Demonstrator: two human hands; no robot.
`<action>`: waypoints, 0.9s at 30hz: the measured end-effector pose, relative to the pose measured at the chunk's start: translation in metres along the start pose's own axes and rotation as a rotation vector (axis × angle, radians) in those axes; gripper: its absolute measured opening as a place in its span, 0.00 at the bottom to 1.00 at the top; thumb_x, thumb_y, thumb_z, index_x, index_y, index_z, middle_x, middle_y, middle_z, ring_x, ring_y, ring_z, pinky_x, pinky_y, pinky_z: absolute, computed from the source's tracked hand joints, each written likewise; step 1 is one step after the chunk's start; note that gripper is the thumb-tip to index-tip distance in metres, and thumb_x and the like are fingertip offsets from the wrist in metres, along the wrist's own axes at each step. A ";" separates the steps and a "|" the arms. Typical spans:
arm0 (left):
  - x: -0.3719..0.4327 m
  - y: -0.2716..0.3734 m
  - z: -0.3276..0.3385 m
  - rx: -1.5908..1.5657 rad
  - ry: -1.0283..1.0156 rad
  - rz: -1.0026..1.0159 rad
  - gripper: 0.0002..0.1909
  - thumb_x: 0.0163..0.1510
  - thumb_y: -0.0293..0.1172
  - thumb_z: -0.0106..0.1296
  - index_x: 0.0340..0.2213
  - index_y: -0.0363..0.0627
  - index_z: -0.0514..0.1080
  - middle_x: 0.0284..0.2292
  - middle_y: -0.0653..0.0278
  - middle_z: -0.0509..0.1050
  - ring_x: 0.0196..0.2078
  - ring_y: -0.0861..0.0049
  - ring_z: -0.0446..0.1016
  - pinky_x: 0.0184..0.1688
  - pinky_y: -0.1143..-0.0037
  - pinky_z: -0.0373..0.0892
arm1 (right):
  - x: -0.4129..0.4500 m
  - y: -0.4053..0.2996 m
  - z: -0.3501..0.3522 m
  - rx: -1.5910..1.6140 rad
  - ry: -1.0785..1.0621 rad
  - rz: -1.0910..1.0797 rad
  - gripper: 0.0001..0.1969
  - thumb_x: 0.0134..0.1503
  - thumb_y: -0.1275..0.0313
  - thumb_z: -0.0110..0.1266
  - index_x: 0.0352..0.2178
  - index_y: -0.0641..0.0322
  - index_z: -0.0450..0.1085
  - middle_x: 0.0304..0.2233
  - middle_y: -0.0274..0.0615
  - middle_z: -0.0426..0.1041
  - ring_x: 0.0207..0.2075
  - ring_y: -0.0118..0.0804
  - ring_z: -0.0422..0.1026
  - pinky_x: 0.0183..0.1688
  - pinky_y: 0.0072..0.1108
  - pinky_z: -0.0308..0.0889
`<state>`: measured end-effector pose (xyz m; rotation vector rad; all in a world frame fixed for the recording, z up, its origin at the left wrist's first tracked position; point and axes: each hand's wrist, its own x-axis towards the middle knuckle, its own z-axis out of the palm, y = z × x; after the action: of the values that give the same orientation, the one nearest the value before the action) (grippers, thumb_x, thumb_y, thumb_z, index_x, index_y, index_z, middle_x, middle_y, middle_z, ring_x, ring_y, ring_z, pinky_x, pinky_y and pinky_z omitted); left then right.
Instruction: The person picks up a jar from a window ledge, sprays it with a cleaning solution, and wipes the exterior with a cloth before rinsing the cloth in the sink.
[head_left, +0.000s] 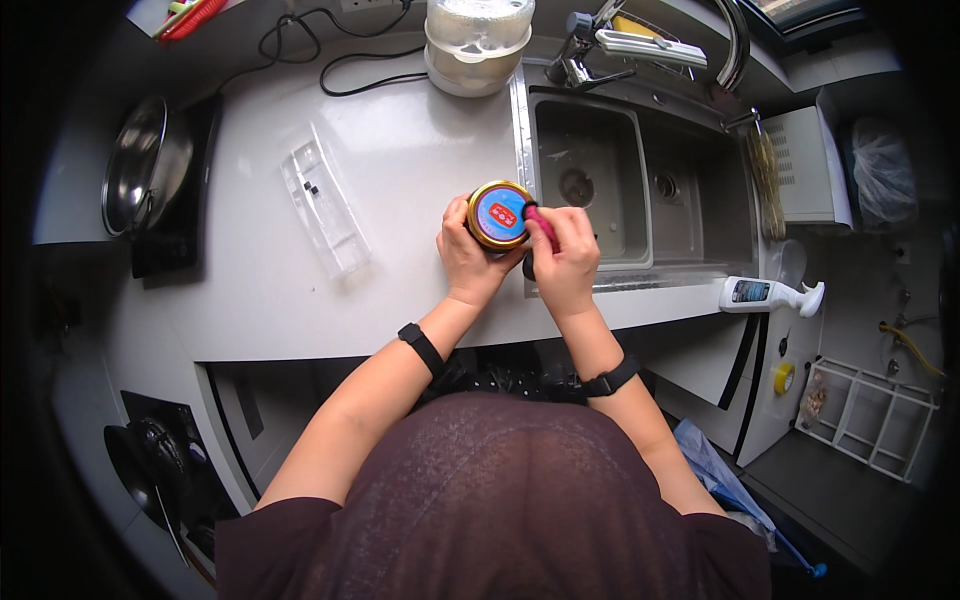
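Observation:
My left hand (471, 259) is wrapped around a jar (498, 216) near the front of the sink's left edge. The jar's lid faces up, with a gold rim and a blue printed top that bears writing. In my right hand (568, 255) is a small pink-and-black tool (543, 226), its black end against the right edge of the lid. My fingers cover much of the tool, so its exact kind cannot be told. To the left, a clear plastic packaging tray (327, 214) lies at a slant on the white countertop (405, 285).
A double-bowl sink (592, 240) with a faucet (576, 71) lies at right. A white spray bottle (765, 295) rests on the front edge. At the back stands an egg steamer or similar appliance (477, 52) with a black cord. A metal pan (139, 172) sits far left.

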<state>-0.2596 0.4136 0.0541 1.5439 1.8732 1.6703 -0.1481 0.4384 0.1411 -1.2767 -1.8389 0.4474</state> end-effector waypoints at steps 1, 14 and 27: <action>-0.001 -0.003 0.001 0.004 -0.001 0.000 0.49 0.29 0.41 0.71 0.49 0.44 0.52 0.49 0.52 0.64 0.52 0.52 0.65 0.49 0.59 0.62 | -0.003 0.001 -0.001 -0.066 -0.101 -0.113 0.10 0.50 0.72 0.58 0.35 0.61 0.74 0.30 0.41 0.70 0.28 0.42 0.72 0.29 0.27 0.68; 0.000 -0.005 0.000 0.081 -0.030 -0.014 0.49 0.27 0.42 0.72 0.48 0.45 0.53 0.49 0.53 0.64 0.53 0.55 0.64 0.48 0.59 0.61 | -0.006 -0.003 -0.010 -0.270 -0.261 -0.200 0.19 0.46 0.79 0.54 0.43 0.61 0.72 0.29 0.40 0.66 0.29 0.41 0.71 0.30 0.29 0.69; 0.007 -0.001 0.000 0.062 0.014 0.018 0.48 0.27 0.42 0.72 0.46 0.45 0.53 0.46 0.54 0.66 0.48 0.53 0.68 0.45 0.60 0.66 | -0.018 -0.014 -0.018 -0.423 -0.314 -0.133 0.21 0.46 0.80 0.53 0.45 0.58 0.71 0.29 0.39 0.64 0.29 0.39 0.71 0.28 0.28 0.68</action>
<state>-0.2630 0.4191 0.0566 1.5809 1.9411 1.6500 -0.1397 0.4134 0.1542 -1.4062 -2.3589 0.1965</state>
